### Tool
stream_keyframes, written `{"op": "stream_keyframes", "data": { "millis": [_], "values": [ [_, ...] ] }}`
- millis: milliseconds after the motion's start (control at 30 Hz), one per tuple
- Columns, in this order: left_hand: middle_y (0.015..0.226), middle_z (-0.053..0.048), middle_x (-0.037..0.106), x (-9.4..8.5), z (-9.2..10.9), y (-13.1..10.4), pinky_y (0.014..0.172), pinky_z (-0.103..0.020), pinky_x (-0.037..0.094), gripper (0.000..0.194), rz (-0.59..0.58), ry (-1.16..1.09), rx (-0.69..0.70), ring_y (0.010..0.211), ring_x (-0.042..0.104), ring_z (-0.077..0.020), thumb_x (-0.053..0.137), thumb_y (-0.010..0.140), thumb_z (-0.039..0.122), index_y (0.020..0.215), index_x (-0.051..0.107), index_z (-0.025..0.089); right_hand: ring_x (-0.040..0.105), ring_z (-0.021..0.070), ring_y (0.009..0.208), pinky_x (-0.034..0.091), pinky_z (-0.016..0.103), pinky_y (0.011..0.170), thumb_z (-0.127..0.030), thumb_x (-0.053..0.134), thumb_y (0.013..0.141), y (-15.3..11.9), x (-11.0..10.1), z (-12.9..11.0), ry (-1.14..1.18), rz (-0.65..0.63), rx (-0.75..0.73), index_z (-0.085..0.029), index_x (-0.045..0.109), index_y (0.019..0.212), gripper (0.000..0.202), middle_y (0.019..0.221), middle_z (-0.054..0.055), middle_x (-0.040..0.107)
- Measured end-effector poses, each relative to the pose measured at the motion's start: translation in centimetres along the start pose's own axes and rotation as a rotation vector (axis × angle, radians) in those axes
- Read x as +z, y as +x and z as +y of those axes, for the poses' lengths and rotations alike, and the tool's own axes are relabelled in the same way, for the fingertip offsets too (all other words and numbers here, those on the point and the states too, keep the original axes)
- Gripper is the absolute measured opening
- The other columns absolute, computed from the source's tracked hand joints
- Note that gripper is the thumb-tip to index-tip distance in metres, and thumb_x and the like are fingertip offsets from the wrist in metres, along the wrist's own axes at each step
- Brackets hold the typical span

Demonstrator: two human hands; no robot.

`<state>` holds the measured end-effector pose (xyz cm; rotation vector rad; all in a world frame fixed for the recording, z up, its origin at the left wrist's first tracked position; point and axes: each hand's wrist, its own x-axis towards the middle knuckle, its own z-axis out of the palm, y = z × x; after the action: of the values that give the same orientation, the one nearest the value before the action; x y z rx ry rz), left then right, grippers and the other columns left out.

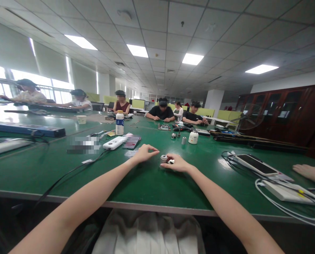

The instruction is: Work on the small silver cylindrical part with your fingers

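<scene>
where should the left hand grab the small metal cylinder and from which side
I'd take the upper side wall of the small metal cylinder, coming from its left. It looks upright, with a round body; the right hand covers its right and lower front, leaving the upper left wall bare. The left hand is on that side.

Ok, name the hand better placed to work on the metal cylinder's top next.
Likely the left hand: it looks free beside the metal cylinder, while the right hand holds the cylinder's side.

An office, by its ceiling lights (193, 59), desk partitions (227, 115) and (dark wood) cabinets (296, 107).
</scene>
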<state>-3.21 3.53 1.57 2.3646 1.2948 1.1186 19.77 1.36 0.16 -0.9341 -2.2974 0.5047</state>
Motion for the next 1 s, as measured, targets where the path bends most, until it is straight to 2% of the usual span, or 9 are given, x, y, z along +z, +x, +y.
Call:
{"op": "stream_keyframes", "data": {
  "millis": [167,300,667,833,1000],
  "values": [
    [0.092,-0.005,0.078,0.5,3.7,-0.6,0.082,-0.030,0.051,0.036,-0.047,-0.095,0.049,0.089,0.069,-0.0231,0.061,0.084,0.049,0.093,0.078,0.019,0.065,0.0204,0.082,0.048,0.031,0.075,-0.048,0.072,0.079,0.1,0.2,0.6,0.011,-0.023,0.015,-0.017,0.069,0.099,0.037,0.090,0.005,0.072],
    [0.090,-0.006,0.078,0.6,5.1,-1.3,0.082,-0.028,0.050,0.031,-0.064,-0.123,0.078,0.086,0.070,-0.0223,0.064,0.081,0.044,0.090,0.078,0.017,0.065,0.0209,0.084,0.048,0.032,0.078,-0.049,0.073,0.079,0.2,0.2,0.7,0.005,-0.034,0.026,-0.018,0.069,0.104,0.040,0.094,0.005,0.072],
    [0.091,-0.005,0.079,0.2,4.6,-1.0,0.081,-0.028,0.051,0.027,-0.093,-0.117,0.095,0.087,0.071,-0.0230,0.063,0.083,0.038,0.093,0.079,0.017,0.066,0.0220,0.087,0.048,0.032,0.079,-0.051,0.073,0.078,0.2,0.2,0.8,-0.018,-0.034,0.054,-0.018,0.069,0.106,0.044,0.097,0.006,0.072],
    [0.093,-0.007,0.078,-0.1,4.7,-1.0,0.089,-0.032,0.047,0.024,-0.095,-0.087,0.125,0.093,0.068,-0.0257,0.066,0.082,0.037,0.089,0.081,0.019,0.066,0.0217,0.087,0.049,0.032,0.078,-0.050,0.073,0.079,0.2,0.2,0.8,-0.012,-0.038,0.049,-0.018,0.068,0.108,0.044,0.096,0.005,0.073],
    [0.097,-0.007,0.077,-0.1,5.2,-1.2,0.096,-0.038,0.044,0.026,-0.070,-0.091,0.136,0.102,0.062,-0.0276,0.067,0.080,0.033,0.100,0.079,0.022,0.066,0.0212,0.084,0.049,0.031,0.076,-0.052,0.072,0.079,0.2,0.2,0.7,-0.006,-0.046,0.048,-0.017,0.069,0.096,0.039,0.091,0.005,0.072]
  ]
}}
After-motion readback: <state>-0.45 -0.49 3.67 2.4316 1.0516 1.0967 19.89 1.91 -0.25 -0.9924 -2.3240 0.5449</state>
